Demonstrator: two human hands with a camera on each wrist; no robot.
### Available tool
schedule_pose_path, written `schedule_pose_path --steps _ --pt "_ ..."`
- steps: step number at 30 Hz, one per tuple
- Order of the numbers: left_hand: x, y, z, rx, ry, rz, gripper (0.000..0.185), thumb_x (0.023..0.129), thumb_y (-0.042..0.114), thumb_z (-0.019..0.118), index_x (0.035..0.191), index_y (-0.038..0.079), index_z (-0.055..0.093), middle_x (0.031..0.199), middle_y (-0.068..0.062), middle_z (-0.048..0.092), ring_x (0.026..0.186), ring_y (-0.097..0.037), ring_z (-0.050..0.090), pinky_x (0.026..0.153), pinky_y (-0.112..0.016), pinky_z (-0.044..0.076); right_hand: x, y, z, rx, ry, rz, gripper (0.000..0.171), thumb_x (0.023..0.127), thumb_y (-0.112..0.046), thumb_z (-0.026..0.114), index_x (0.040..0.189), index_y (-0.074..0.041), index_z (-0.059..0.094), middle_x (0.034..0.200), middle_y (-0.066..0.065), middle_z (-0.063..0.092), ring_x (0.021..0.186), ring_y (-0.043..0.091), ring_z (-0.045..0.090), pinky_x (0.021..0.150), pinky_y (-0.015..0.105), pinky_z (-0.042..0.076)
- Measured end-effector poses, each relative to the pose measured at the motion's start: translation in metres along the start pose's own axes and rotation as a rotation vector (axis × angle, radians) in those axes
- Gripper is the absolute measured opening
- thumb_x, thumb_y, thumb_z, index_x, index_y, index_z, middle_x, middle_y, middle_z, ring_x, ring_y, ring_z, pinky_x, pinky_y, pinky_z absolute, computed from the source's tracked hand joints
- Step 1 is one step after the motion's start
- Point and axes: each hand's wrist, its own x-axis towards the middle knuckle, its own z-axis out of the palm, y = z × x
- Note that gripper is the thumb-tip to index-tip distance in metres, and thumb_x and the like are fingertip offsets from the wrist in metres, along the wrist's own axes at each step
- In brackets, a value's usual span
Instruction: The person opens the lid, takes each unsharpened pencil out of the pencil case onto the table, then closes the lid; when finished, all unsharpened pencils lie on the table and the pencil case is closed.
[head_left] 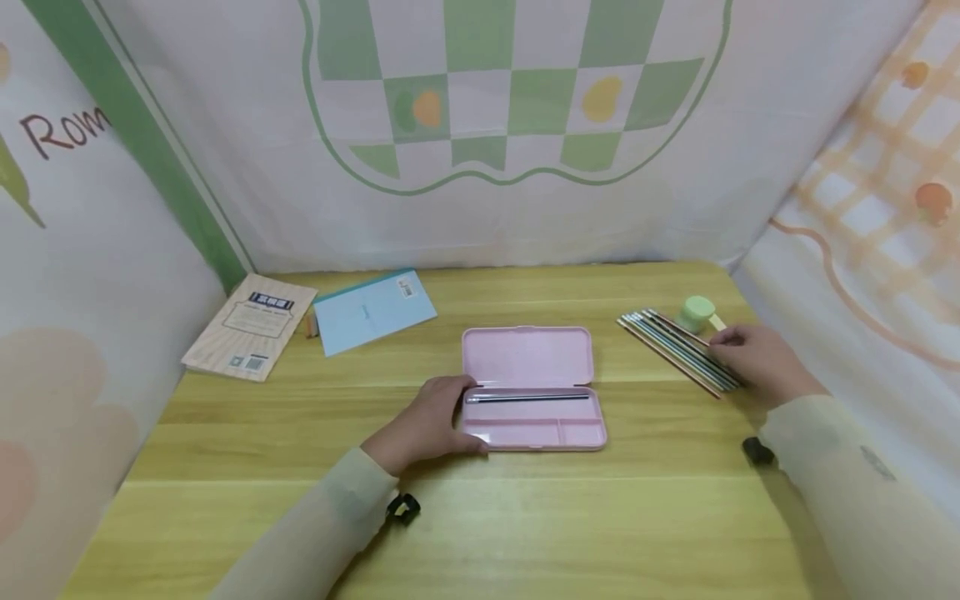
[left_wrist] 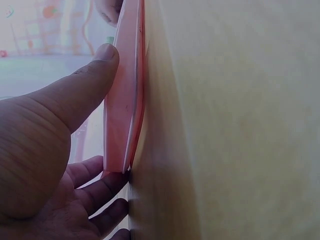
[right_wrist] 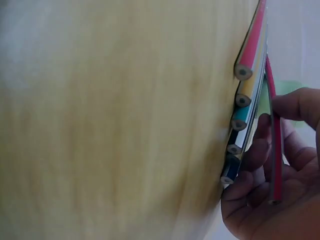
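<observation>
An open pink pencil case [head_left: 527, 357] lies with its lid folded back, a dark pencil [head_left: 528, 399] in its long rear compartment. My left hand [head_left: 431, 417] grips the case at its left end, thumb along the front side and fingers round the far corner. At the right, my right hand [head_left: 765, 367] pinches a red pencil [right_wrist: 276, 160] between thumb and fingers, raised above a row of pencils [head_left: 675, 352]. Those lie side by side on the table, and their unsharpened ends [right_wrist: 243, 100] show in the right wrist view.
A round light-green object [head_left: 697, 311] stands behind the pencils, with a small pale yellow piece [head_left: 717, 322] beside it. Toward the back left are a light blue notebook [head_left: 375, 312] and a beige booklet [head_left: 255, 325]. Printed cloth [head_left: 487, 225] hangs round the wooden table [head_left: 555, 533].
</observation>
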Motion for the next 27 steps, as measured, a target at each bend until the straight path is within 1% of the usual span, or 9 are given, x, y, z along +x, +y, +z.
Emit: schedule_pose_path --steps 6,11,13,16,19,20,22,25,27 --pt "-0.001 0.001 -0.001 0.004 -0.004 -0.007 0.104 0.073 0.057 0.091 0.153 0.011 0.043 0.154 -0.007 0.048 0.146 -0.029 0.035 0.121 -0.045 0.031 0.004 -0.002 0.001 -0.060 -0.020 -0.042 0.032 0.098 -0.032 0.070 0.107 -0.002 0.073 0.103 0.015 0.074 0.087 0.021 0.061 0.077 0.036 0.047" --pt "-0.001 0.002 -0.001 0.003 -0.001 0.001 0.104 0.073 0.058 0.090 0.153 0.010 0.044 0.154 -0.008 0.049 0.146 -0.030 0.035 0.121 -0.046 0.031 0.002 -0.002 0.001 -0.064 -0.020 -0.052 0.031 0.099 -0.031 0.070 0.105 -0.001 0.072 0.100 0.013 0.074 0.083 0.017 0.059 0.075 0.033 0.046" --pt "-0.001 0.002 -0.001 -0.002 -0.003 -0.001 0.105 0.073 0.059 0.090 0.153 0.010 0.043 0.154 -0.008 0.048 0.146 -0.030 0.035 0.121 -0.046 0.031 0.001 -0.003 0.002 -0.059 -0.010 -0.050 0.029 0.099 -0.030 0.070 0.105 -0.002 0.073 0.099 0.012 0.074 0.083 0.018 0.059 0.074 0.033 0.046" --pt "-0.001 0.002 -0.001 -0.001 -0.010 -0.009 0.106 0.073 0.059 0.090 0.155 0.010 0.042 0.155 -0.008 0.047 0.147 -0.030 0.034 0.122 -0.046 0.031 -0.002 -0.007 0.005 -0.067 0.035 -0.046 0.028 0.099 -0.031 0.068 0.105 -0.004 0.074 0.098 0.011 0.073 0.084 0.022 0.060 0.073 0.034 0.046" --pt "-0.001 0.001 -0.001 0.006 -0.011 -0.011 0.107 0.073 0.060 0.089 0.155 0.010 0.041 0.156 -0.008 0.046 0.147 -0.029 0.034 0.122 -0.045 0.030 -0.009 -0.026 0.010 -0.073 0.055 -0.078 0.032 0.101 -0.034 0.065 0.108 -0.004 0.074 0.102 0.016 0.073 0.091 0.032 0.063 0.077 0.042 0.048" --pt "-0.001 0.000 0.000 0.010 -0.011 -0.010 0.108 0.073 0.060 0.089 0.156 0.010 0.041 0.156 -0.008 0.046 0.148 -0.029 0.033 0.122 -0.045 0.030 -0.013 -0.036 0.012 -0.074 0.053 -0.089 0.033 0.102 -0.036 0.064 0.109 -0.005 0.074 0.104 0.017 0.073 0.094 0.035 0.064 0.079 0.046 0.049" --pt "0.000 0.000 0.000 0.016 -0.011 -0.008 0.109 0.074 0.059 0.089 0.157 0.009 0.040 0.157 -0.008 0.045 0.148 -0.030 0.033 0.122 -0.044 0.029 -0.020 -0.059 0.018 -0.078 0.029 -0.126 0.035 0.103 -0.037 0.063 0.111 -0.005 0.073 0.105 0.017 0.072 0.095 0.035 0.065 0.081 0.049 0.050" --pt "0.001 -0.001 0.000 0.020 -0.012 -0.006 0.110 0.074 0.059 0.089 0.158 0.008 0.038 0.158 -0.010 0.044 0.149 -0.030 0.032 0.123 -0.044 0.028 -0.033 -0.098 0.029 -0.061 -0.024 -0.186 0.030 0.103 -0.036 0.065 0.109 -0.007 0.073 0.101 0.011 0.072 0.093 0.029 0.064 0.082 0.049 0.051" --pt "0.001 -0.001 0.000 0.020 -0.011 -0.006 0.110 0.074 0.058 0.089 0.158 0.008 0.038 0.159 -0.010 0.044 0.149 -0.030 0.032 0.123 -0.044 0.028 -0.040 -0.123 0.038 -0.048 -0.049 -0.250 0.023 0.102 -0.032 0.068 0.106 -0.010 0.074 0.098 0.004 0.071 0.090 0.021 0.063 0.080 0.044 0.052"
